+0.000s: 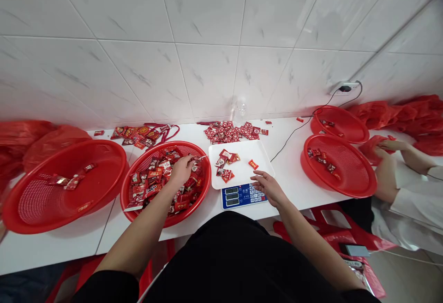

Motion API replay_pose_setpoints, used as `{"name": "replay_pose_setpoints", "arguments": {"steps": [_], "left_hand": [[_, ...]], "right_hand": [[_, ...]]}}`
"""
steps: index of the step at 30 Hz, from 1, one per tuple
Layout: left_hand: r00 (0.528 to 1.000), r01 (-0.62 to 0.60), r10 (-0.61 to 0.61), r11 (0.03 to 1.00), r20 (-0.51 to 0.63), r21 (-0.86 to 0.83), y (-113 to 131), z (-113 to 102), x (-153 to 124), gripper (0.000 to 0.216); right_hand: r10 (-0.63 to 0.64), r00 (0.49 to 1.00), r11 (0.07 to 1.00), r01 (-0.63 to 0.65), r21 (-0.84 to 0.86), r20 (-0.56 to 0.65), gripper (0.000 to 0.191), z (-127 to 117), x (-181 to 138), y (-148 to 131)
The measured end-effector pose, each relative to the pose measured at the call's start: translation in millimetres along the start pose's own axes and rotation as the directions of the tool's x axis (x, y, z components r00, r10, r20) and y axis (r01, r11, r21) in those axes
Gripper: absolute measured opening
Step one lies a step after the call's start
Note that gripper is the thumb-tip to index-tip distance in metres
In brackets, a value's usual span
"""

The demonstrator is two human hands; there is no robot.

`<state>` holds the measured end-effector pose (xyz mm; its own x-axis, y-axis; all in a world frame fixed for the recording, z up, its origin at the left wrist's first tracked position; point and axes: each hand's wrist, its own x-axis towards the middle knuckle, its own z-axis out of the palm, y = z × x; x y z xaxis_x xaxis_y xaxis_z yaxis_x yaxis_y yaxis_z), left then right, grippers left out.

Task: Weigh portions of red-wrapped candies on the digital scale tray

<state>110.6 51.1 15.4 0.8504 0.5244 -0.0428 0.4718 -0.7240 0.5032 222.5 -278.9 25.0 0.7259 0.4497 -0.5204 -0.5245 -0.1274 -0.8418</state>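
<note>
My left hand [182, 170] is over the right rim side of a red plastic basket [125, 192] heaped with small red wrapped sweets [155, 174]. Its fingers are closed on a small packet [201, 157] with a pale edge, partly hidden by the fingertips. Beside the basket, a white tray [238, 151] sits on a blue digital scale [242, 196]. Several red packets [225, 174] lie grouped at the tray's left, and a single orange-red sweet [253, 164] lies apart on its right. My right hand [269, 186] hovers at the tray's front right corner, fingers apart and holding nothing.
Piles of packets [228, 131] lie along the wall by a clear plastic bottle [239, 111]. Another red basket [114, 174] stands left; two more [370, 178] stand right. A black cable [290, 137] runs to a wall socket. A co-worker's hands [387, 148] hold a red bag.
</note>
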Motion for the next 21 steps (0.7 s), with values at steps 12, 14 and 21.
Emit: {"name": "replay_pose_setpoints", "arguments": {"steps": [12, 14, 21], "left_hand": [[0.921, -0.079, 0.003, 0.981, 0.389, 0.178, 103.1, 63.1, 4.4, 0.104], [0.913, -0.050, -0.013, 0.988, 0.408, 0.144, 106.8, 72.5, 12.5, 0.102], [0.944, -0.034, 0.088, 0.985, 0.317, -0.171, 107.8, 88.7, 26.4, 0.081]], "right_hand": [[-0.314, 0.940, 0.511, 0.287, -0.811, 0.135, 0.052, -25.2, 75.8, -4.2], [-0.265, 0.946, 0.481, 0.299, -0.824, 0.188, 0.057, -18.5, 85.6, -5.8], [-0.298, 0.907, 0.515, 0.415, -0.750, 0.298, 0.060, -2.2, 90.8, -9.4]]}}
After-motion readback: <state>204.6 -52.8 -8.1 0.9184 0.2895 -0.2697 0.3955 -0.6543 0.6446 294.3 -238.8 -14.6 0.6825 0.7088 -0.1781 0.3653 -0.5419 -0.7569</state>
